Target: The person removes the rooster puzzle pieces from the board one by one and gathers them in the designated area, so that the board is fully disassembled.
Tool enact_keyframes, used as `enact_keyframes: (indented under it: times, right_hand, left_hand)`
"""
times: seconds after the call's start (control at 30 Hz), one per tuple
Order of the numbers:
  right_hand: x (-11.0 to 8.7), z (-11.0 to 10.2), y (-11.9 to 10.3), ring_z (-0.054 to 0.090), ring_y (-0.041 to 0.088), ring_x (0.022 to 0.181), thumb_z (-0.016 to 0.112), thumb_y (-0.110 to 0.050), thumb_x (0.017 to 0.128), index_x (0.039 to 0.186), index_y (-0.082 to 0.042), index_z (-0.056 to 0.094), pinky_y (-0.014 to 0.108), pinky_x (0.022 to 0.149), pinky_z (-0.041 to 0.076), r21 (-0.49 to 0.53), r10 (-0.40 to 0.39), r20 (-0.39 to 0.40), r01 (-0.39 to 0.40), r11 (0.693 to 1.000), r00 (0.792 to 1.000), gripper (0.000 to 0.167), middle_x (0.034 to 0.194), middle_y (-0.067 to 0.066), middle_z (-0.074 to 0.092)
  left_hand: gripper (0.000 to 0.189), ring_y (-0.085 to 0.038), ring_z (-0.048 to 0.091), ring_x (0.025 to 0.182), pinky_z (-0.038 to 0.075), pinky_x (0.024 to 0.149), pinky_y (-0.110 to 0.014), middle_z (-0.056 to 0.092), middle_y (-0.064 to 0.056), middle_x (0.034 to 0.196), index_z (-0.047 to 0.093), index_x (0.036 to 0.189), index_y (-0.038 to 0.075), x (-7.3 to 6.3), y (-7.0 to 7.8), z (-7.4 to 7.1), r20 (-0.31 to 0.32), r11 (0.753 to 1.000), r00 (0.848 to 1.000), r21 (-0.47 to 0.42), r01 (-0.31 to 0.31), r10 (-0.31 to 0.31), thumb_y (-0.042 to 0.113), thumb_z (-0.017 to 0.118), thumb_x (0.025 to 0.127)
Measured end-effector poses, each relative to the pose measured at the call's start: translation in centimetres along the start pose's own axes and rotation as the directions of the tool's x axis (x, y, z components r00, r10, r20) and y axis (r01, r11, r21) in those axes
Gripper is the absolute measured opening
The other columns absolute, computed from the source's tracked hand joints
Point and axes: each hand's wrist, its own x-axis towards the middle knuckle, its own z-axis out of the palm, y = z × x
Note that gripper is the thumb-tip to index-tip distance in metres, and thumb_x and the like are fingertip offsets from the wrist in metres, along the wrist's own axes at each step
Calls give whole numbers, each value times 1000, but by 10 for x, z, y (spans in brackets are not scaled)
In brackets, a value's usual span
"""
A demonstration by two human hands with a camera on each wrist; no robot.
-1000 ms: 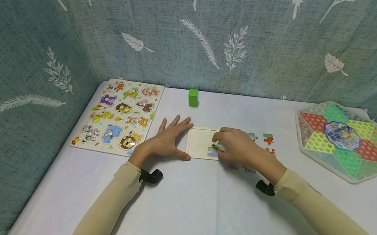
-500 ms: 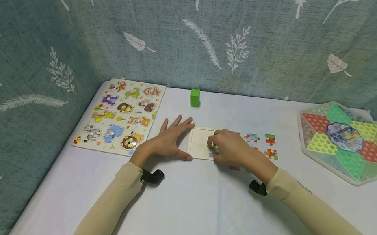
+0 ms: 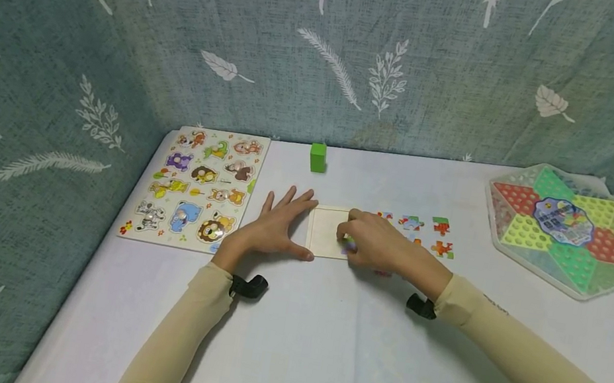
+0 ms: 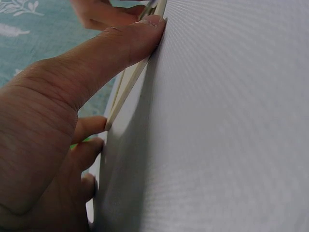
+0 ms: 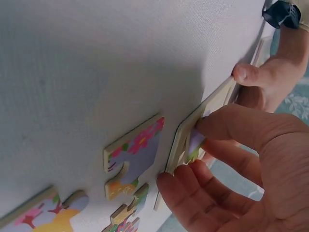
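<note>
A shallow wooden puzzle tray (image 3: pixel 328 232) lies in the middle of the table. My left hand (image 3: pixel 275 227) is spread at its left end, thumb on the near edge and index finger by the far corner. In the left wrist view, the thumb (image 4: pixel 111 50) rests along the tray's edge. Over the tray's right part, my right hand (image 3: pixel 376 239) pinches a purple and green jigsaw piece (image 5: pixel 194 142) between thumb and fingers, tilted at the tray. Several loose jigsaw pieces (image 3: pixel 442 248) lie to the right, partly hidden by that hand; a flowered piece (image 5: pixel 142 145) is close beside the tray.
An animal peg puzzle board (image 3: pixel 198 191) lies at the left. A green block (image 3: pixel 318 158) stands near the back edge. At the far right is a hexagonal Chinese checkers box (image 3: pixel 568 233). Patterned cloth (image 3: pixel 424 63) hangs behind the table (image 3: pixel 282 348).
My right hand has shifted slightly left over the tray with the jigsaw piece, uncovering more loose pieces at the right. The left hand keeps its place on the tray.
</note>
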Motion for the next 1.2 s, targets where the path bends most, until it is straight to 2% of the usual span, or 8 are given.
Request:
enact_keyframes:
  times: [0.43, 0.8, 1.0, 1.2]
  right_hand:
    - [0, -2, -2, 50, 17, 76, 80, -10, 76, 99, -8, 73, 32, 68, 46, 37, -7, -2, 7, 999, 1000, 24, 94, 4, 57]
    - [-4, -5, -1, 53, 18, 76, 78, -8, 72, 98, -7, 70, 33, 68, 48, 24, -17, -48, 18, 1000, 999, 27, 95, 4, 58]
    - [-10, -7, 2, 53, 17, 73, 76, -9, 72, 95, -8, 71, 33, 65, 48, 12, -28, -74, 29, 999, 997, 24, 92, 3, 57]
    - [-21, -10, 7, 54, 17, 75, 77, -12, 76, 94, -11, 70, 33, 69, 48, 29, -12, -79, 14, 999, 997, 19, 92, 1, 57]
  left_hand:
    - [113, -24, -8, 152, -17, 114, -55, 9, 3, 167, 28, 159, 19, 0, 2, -2, 2, 1000, 1000, -1, 6, -6, 55, 87, 70]
    - [114, -25, -8, 152, -17, 114, -55, 9, 2, 168, 28, 159, 19, 1, -1, 1, 0, 1000, 1000, -1, 4, -4, 55, 87, 69]
    - [114, -24, -8, 152, -18, 115, -54, 10, 2, 167, 28, 159, 19, 1, 0, 1, 0, 1000, 1000, -4, 12, -12, 54, 88, 69]
    - [114, -24, -8, 152, -18, 115, -54, 9, 2, 167, 28, 159, 19, 0, 1, 0, 5, 1000, 1000, 1, 12, -12, 53, 88, 69]
